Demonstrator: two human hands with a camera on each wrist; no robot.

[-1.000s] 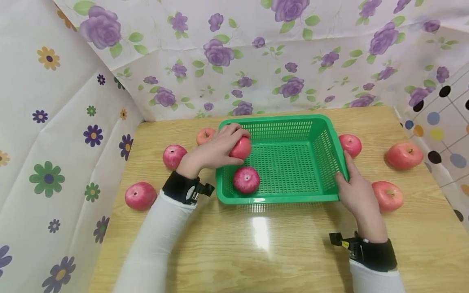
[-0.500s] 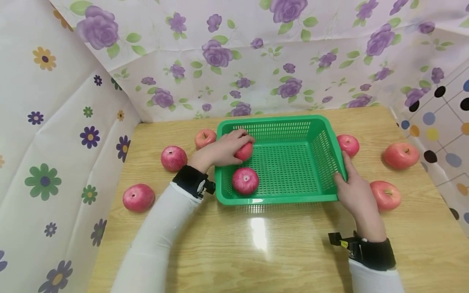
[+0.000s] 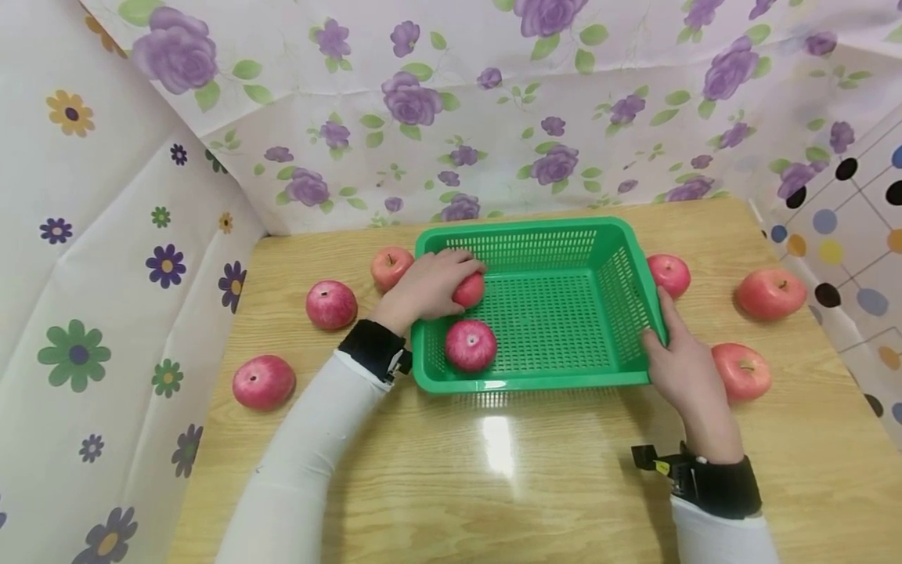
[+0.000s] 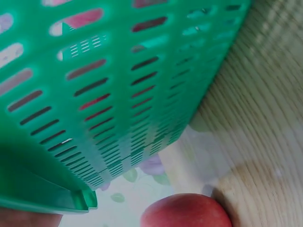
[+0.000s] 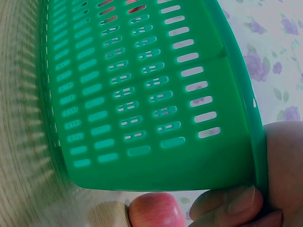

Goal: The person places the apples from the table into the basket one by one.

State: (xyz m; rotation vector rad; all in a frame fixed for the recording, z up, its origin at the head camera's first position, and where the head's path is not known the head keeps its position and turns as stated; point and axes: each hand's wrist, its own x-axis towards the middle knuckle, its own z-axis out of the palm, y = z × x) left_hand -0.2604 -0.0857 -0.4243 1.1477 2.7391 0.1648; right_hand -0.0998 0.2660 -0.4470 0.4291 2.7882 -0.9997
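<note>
A green slotted plastic basket (image 3: 535, 381) stands on the wooden table. My left hand (image 3: 433, 286) reaches over its left rim and holds a red apple (image 3: 470, 291) low inside, fingers curled over the top. Close below that hand, a darker pink apple (image 3: 470, 345) lies in the basket's left front corner. My right hand (image 3: 680, 368) grips the right rim, thumb and fingers on either side of the wall. In the right wrist view its fingertips (image 5: 244, 201) press under the basket's edge. The left wrist view shows mostly the basket's outer wall (image 4: 118, 94), with the held apple partly visible through the slots.
Left of the basket lie three apples: one by its back corner (image 3: 391, 268), a darker one (image 3: 331, 305) and another (image 3: 264, 382) nearer the front. Three more apples sit on the right (image 3: 669, 275), (image 3: 771, 294), (image 3: 741, 372). Flowered sheets (image 3: 493, 157) hang behind and beside the table.
My left hand has moved slightly right and down into the basket with the apple. My right hand keeps its grip on the rim. The head view has shifted a little.
</note>
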